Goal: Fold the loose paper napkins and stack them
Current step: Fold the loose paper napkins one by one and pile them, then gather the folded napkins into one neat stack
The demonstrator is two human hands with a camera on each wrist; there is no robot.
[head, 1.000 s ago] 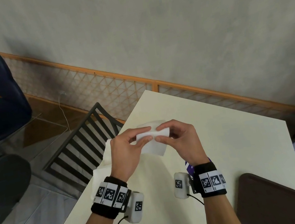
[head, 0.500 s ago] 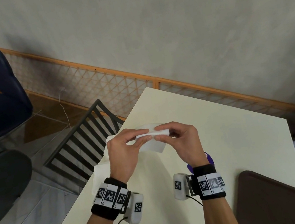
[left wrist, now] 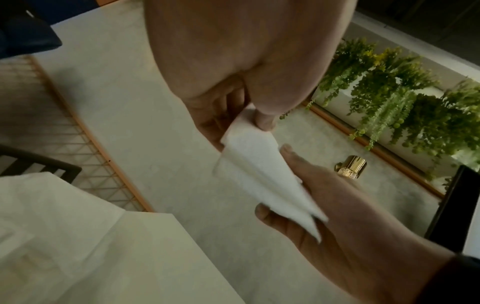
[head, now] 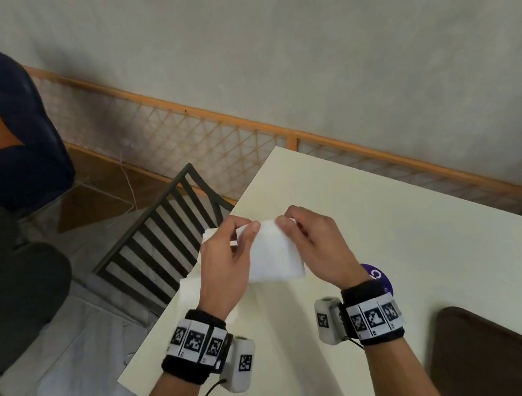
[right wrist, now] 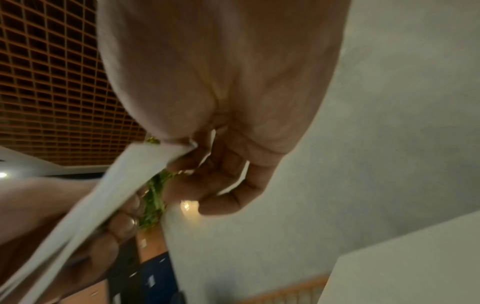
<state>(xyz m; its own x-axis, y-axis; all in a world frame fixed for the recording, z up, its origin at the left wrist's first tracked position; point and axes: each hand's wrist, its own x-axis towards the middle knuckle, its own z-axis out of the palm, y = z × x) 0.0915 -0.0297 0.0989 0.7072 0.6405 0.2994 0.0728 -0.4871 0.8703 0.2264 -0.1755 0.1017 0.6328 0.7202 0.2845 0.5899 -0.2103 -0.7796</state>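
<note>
A white folded paper napkin (head: 272,254) hangs just above the cream table (head: 415,241), held at its top edge by both hands. My left hand (head: 229,265) pinches the top left corner between thumb and fingers. My right hand (head: 315,244) pinches the top right corner. In the left wrist view the napkin (left wrist: 265,179) shows as two layers, pinched by the left thumb and by the right hand (left wrist: 324,216). In the right wrist view the napkin (right wrist: 109,195) runs blurred down to the left. Loose white napkins (head: 195,288) lie at the table's left edge, partly hidden by my left hand.
A black slatted chair (head: 162,238) stands against the table's left side. A dark brown chair back (head: 486,353) is at the near right. A purple round thing (head: 378,276) lies behind my right wrist. A wooden lattice rail (head: 240,125) runs along the wall.
The napkin's top edge has been lifted, so the napkin now hangs as a taller rectangle facing me. Both hands keep their pinch and have moved slightly apart.
</note>
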